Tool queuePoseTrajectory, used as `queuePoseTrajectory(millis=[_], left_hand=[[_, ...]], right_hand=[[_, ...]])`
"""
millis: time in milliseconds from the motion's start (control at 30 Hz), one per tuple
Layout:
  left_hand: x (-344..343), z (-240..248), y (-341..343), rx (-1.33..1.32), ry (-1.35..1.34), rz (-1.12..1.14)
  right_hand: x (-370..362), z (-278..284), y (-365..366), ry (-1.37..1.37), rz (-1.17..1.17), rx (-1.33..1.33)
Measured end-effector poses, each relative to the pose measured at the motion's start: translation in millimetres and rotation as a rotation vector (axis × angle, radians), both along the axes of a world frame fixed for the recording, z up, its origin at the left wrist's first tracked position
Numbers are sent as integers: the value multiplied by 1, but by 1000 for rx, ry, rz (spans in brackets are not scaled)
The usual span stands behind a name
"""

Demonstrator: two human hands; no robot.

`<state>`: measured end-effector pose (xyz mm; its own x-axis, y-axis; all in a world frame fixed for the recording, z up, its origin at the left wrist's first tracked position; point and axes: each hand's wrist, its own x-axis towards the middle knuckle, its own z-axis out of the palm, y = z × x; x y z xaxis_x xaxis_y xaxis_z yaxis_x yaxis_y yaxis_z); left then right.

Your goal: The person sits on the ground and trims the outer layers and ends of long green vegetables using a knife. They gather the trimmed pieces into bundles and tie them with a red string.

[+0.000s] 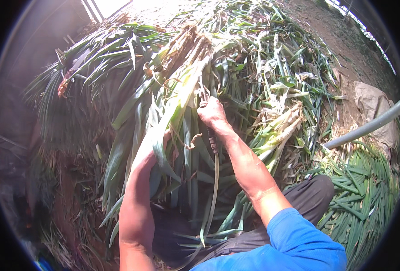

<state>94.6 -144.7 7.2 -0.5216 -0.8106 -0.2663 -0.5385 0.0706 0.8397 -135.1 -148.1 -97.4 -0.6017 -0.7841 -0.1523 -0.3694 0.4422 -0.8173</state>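
My right hand (212, 112) is closed round a blow gun (213, 141) whose thin nozzle points away from me, beside the pale stems of some long green onions (178, 100). From the handle's lower end a thin hose (216, 183) runs down toward my lap. My left hand (167, 134) reaches under the onions' stems and leaves. Its fingers are hidden there, and one broad leaf hangs over the forearm. Just beyond lie more onions with brown, soil-covered roots (188, 45).
Heaped green onions (118, 49) rise at the far left. Loose leaves and peelings (281, 58) pile up at the far right, with some pale-stemmed onions (281, 126) nearer. A grey pipe (367, 123) slants in from the right, by a brown paper sack (375, 105). More onions (358, 194) lie at my right.
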Motion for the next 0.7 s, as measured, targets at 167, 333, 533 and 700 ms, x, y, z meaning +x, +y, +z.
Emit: queuePoseTrajectory(millis=[167, 333, 533, 700], left_hand=[[13, 6, 9, 106, 22, 113], [0, 21, 10, 162, -72, 31], [3, -22, 26, 248, 181, -56], [-62, -14, 111, -347, -49, -341]], right_hand=[[-22, 3, -38, -27, 65, 36], [-85, -24, -58, -187, 1, -117], [-51, 7, 16, -914, 64, -393], [-80, -5, 85, -854, -359, -634]])
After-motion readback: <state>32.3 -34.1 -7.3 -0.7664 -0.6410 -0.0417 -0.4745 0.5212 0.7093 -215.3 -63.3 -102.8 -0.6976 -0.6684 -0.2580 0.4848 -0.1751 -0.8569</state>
